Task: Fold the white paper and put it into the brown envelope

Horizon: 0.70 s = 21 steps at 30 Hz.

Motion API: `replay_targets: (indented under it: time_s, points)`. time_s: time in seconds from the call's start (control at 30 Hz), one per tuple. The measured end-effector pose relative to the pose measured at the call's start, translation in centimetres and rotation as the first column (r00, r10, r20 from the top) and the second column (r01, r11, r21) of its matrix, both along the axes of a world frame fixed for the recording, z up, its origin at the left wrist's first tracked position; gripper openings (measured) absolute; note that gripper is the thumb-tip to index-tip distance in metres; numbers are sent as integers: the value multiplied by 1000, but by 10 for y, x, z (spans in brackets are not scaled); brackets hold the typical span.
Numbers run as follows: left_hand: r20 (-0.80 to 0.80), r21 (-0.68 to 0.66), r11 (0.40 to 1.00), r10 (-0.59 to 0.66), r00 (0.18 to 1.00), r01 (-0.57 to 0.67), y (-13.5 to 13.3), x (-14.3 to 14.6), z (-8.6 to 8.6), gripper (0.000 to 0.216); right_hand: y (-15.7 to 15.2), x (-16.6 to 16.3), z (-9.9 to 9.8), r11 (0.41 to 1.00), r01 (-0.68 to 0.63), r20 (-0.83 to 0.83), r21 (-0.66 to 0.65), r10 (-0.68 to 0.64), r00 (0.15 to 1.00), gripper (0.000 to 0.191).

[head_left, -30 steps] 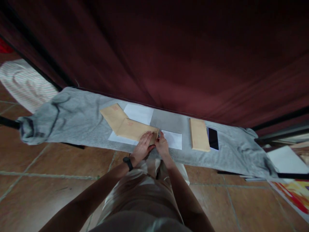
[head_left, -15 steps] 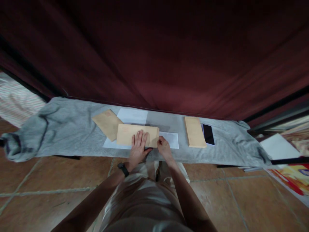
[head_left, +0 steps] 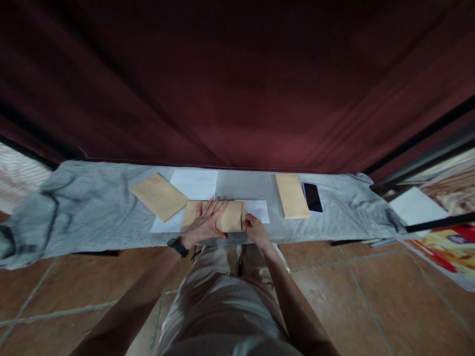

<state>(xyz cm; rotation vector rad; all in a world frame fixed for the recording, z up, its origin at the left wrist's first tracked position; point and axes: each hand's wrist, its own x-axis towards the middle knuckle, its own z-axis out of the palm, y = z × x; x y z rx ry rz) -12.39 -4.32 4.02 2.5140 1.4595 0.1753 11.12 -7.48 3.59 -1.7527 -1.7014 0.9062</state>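
A brown paper envelope [head_left: 233, 213] lies lengthwise in front of me, partly over white paper. Across its left and middle part rests my left hand [head_left: 206, 223], fingers spread and pressing on it. At the envelope's right end, my right hand [head_left: 255, 230] is closed in a pinch on the edge, where a flap or fold stands slightly away. The fingertips partly hide that edge. A white paper strip [head_left: 260, 210] sticks out to the right behind my right hand. A larger white sheet [head_left: 196, 182] lies behind the envelope.
Another brown envelope [head_left: 159, 197] lies askew at the left. To the right are a stack of brown envelopes [head_left: 292, 197] and a dark-screened phone [head_left: 312, 197]. Grey cloth [head_left: 100, 207] covers the narrow surface, with a dark red curtain [head_left: 237, 113] behind it.
My left hand has turned and now lies more slanted across the envelope. The envelope's right end has bent up and its edge stands apart. The whole view has shifted a little.
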Motion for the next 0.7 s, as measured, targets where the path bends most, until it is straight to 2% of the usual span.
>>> replay_targets:
  time_s: [0.23, 0.37, 0.53, 0.7]
  points:
    - [13, -89, 994, -61, 998, 62, 12, -4, 0, 136, 1, 6, -1, 1000, -13, -18, -14, 13, 1000, 21]
    - [45, -49, 998, -47, 998, 49, 10, -3, -4, 139, -1, 6, 0, 1000, 7, -7, 7, -7, 1000, 21]
    - [80, 24, 999, -48, 996, 46, 7, -4, -12, 137, -7, 3, 10, 980, 136, 83, 142, -149, 985, 34]
    - [70, 86, 996, -46, 997, 40, 5, -2, -13, 138, -8, -3, 23, 981, 60, 76, 186, -75, 994, 33]
